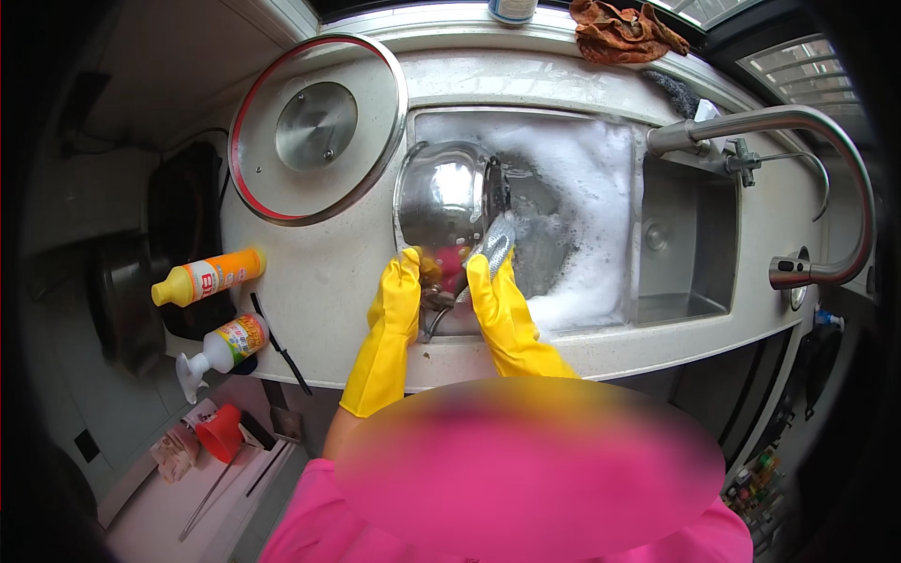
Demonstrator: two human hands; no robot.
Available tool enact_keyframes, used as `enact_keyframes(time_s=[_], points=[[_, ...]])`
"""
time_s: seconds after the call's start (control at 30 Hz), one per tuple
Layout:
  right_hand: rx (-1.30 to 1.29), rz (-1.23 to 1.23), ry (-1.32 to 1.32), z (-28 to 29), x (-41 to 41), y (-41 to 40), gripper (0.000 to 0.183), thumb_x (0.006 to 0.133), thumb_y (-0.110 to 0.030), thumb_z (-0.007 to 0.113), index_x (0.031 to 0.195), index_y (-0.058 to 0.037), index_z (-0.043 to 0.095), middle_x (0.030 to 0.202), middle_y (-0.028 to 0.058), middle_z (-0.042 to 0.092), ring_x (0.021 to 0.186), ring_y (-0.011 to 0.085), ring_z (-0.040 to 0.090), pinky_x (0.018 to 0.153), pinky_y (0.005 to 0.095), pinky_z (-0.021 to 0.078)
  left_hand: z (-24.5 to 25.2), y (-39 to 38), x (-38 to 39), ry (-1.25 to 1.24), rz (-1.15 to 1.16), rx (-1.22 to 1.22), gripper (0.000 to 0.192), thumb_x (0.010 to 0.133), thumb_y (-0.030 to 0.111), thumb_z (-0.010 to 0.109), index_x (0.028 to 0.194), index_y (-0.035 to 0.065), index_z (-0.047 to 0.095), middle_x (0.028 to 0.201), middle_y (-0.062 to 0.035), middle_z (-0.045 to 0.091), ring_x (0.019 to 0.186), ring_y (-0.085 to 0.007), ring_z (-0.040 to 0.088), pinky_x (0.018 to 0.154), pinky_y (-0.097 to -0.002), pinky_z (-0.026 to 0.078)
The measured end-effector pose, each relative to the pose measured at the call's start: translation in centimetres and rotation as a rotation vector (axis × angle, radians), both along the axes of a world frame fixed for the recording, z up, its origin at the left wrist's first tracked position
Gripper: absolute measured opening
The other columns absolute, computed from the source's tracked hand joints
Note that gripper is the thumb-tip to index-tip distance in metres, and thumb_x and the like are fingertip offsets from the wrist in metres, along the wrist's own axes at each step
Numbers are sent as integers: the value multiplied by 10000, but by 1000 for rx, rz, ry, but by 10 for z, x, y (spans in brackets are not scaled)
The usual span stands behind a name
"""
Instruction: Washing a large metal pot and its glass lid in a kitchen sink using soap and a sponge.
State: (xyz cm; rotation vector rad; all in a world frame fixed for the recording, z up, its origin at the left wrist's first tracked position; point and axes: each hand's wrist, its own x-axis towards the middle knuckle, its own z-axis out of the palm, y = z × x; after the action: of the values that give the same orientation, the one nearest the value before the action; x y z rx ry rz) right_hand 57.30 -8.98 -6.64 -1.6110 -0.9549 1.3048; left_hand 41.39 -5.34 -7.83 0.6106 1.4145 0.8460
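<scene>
Both my hands wear yellow rubber gloves. A shiny stainless steel pot is tipped on its side over the left part of the large sink, its base towards the foamy water. My left hand grips the pot at its near left rim. In my right hand is a silvery scouring cloth, held against the pot's near right side near the base edge. White suds float on the water to the right of the pot. The fingertips of my left hand are partly hidden behind the rim.
A large glass lid with a red ring lies on the counter at the back left. An orange bottle, a spray bottle and a black stick are at the left. The tall faucet arches over the small sink. A brown rag lies on the sill.
</scene>
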Motion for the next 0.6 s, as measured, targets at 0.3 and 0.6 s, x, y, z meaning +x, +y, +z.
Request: enact_keyframes(time_s=[0.3, 0.6], points=[[137, -104, 203, -45, 58, 127, 640, 1047, -490, 429, 1438, 16, 467, 1401, 134, 552, 1295, 220, 487, 1094, 321, 356, 12, 2, 14, -25, 84, -18, 325, 1046, 365, 519, 1066, 52, 603, 877, -55, 643, 787, -186, 657, 721, -315, 537], [-148, -75, 191, -94, 51, 1, 601, 1043, -558, 364, 1271, -54, 600, 993, 66, 665, 768, 121, 619, 667, 274, 497, 1, 3, 13, 71, -16, 15, 327, 1050, 364, 511, 1094, 55, 607, 888, -47, 635, 789, -171, 642, 732, -307, 528]])
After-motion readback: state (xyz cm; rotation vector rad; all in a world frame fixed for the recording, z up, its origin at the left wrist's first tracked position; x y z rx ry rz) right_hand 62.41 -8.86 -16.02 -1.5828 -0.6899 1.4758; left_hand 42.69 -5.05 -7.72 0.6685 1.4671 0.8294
